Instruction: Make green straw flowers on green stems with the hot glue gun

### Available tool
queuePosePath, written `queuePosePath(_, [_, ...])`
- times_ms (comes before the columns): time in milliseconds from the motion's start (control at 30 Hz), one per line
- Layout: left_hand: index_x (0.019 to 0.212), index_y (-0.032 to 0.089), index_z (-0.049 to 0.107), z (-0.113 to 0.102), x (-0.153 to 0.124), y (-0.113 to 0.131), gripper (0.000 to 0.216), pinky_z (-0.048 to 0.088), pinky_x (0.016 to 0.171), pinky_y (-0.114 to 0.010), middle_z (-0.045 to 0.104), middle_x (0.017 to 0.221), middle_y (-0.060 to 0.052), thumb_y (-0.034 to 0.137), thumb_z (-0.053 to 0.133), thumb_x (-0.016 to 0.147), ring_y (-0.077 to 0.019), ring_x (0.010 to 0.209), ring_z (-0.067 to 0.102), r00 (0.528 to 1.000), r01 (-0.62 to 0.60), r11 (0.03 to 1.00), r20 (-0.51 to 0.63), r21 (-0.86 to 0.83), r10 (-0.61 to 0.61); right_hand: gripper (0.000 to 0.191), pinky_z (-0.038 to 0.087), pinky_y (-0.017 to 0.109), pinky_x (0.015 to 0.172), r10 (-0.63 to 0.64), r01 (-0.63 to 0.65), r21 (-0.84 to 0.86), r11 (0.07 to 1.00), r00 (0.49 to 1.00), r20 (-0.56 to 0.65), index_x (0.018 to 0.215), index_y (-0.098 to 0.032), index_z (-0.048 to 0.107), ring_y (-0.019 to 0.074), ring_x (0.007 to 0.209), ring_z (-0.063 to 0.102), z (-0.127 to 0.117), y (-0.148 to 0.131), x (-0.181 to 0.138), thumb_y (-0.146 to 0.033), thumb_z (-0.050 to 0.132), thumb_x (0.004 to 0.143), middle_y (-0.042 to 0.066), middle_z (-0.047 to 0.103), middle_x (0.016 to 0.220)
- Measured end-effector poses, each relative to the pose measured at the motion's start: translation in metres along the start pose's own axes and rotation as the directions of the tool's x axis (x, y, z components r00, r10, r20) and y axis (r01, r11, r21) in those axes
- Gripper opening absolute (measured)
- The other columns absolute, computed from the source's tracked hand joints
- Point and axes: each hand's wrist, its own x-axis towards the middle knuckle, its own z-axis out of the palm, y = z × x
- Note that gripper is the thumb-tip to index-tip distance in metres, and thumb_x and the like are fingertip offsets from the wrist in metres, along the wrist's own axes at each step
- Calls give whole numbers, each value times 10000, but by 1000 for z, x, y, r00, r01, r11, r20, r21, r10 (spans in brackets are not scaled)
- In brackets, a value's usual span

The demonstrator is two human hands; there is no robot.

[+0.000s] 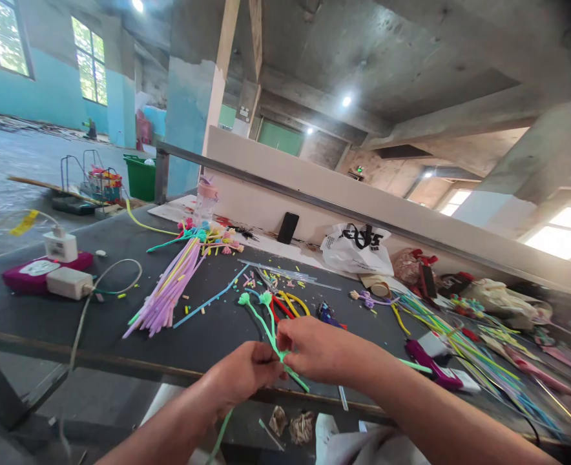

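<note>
Both hands meet over the near edge of a dark table [121,323]. My left hand [244,374] is closed in a pinch on green pipe-cleaner stems [266,326], which end in small curled green heads further out. My right hand [314,349] is also closed on the same green stems, its fingertips touching those of the left. One green stem sticks out below the right hand towards the table edge. Red and yellow stems [288,303] lie just beyond the hands.
A bundle of lilac and yellow stems [169,290] lies to the left, a long colourful pile [484,361] to the right. A glue gun [431,361], a white plastic bag [356,248], a phone [288,227], a power strip [70,282] and a pink box [33,271] are also on the table.
</note>
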Motion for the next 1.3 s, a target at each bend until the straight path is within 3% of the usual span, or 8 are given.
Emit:
queuePosePath(267, [634, 145, 524, 8, 0, 0, 322, 205, 532, -237, 406, 575, 55, 457, 600, 639, -88, 564, 296, 995, -93, 992, -38, -87, 90, 171, 323, 205, 549, -10, 9, -15, 1000, 999, -31, 843, -186, 573, 149, 728, 564, -1, 0, 1, -149, 520, 685, 22, 638, 815])
queuePosePath(733, [639, 113, 612, 3, 8, -13, 321, 149, 473, -247, 318, 478, 72, 407, 499, 701, -81, 480, 244, 996, -34, 992, -81, 119, 44, 188, 368, 228, 626, -72, 64, -133, 989, 996, -57, 895, -173, 591, 177, 830, 586, -1, -1, -5, -117, 517, 732, 56, 640, 897])
queuePosePath(900, [557, 116, 616, 5, 10, -16, 200, 164, 471, -241, 316, 436, 72, 269, 538, 660, -77, 468, 264, 994, -74, 973, -65, 218, 90, 112, 315, 231, 508, -154, 199, -500, 843, 979, 131, 741, -151, 653, 168, 633, 600, -21, -25, -14, -75, 589, 688, 58, 659, 709])
queuePosePath(1033, [514, 117, 615, 7, 2, -15, 253, 230, 484, -225, 418, 460, 44, 300, 566, 680, -81, 486, 334, 993, -116, 971, 39, 208, 110, 71, 227, 237, 431, -373, 426, -533, 731, 904, 210, 647, -155, 649, 146, 537, 550, -33, -38, -8, -88, 630, 637, 29, 633, 625])
queuePosePath(1133, [542, 109, 657, 4, -9, -10, 329, 255, 487, -222, 452, 471, 24, 400, 609, 689, -86, 488, 348, 980, -152, 983, 142, 103, 137, 130, 262, 219, 463, -473, 512, -296, 807, 859, 196, 608, -160, 639, 118, 556, 516, -38, -29, 5, -36, 605, 624, -6, 604, 605])
queuePosePath(1200, [581, 100, 687, 1, -16, -9, 368, 270, 502, -225, 467, 486, 12, 451, 635, 680, -88, 497, 354, 965, -168, 986, 202, -15, 167, 111, 322, 202, 523, -498, 484, 133, 865, 861, 109, 622, -165, 640, 105, 584, 510, -32, -15, 16, -56, 619, 622, -33, 576, 590])
queuePosePath(1233, [591, 98, 695, -1, -18, -9, 384, 273, 510, -226, 466, 487, 9, 469, 645, 674, -88, 500, 352, 960, -171, 982, 210, -83, 185, 95, 343, 195, 537, -460, 401, 411, 818, 886, 52, 620, -159, 636, 101, 575, 511, -26, -7, 21, -65, 635, 602, -42, 563, 569])
queuePosePath(1300, [583, 99, 688, -3, -20, -11, 397, 271, 518, -224, 448, 481, 13, 488, 663, 660, -82, 498, 339, 961, -171, 954, 174, -245, 217, 39, 369, 185, 516, -412, 347, 535, 771, 911, 2, 647, -154, 624, 94, 536, 499, -8, 7, 29, -177, 654, 633, -46, 548, 565])
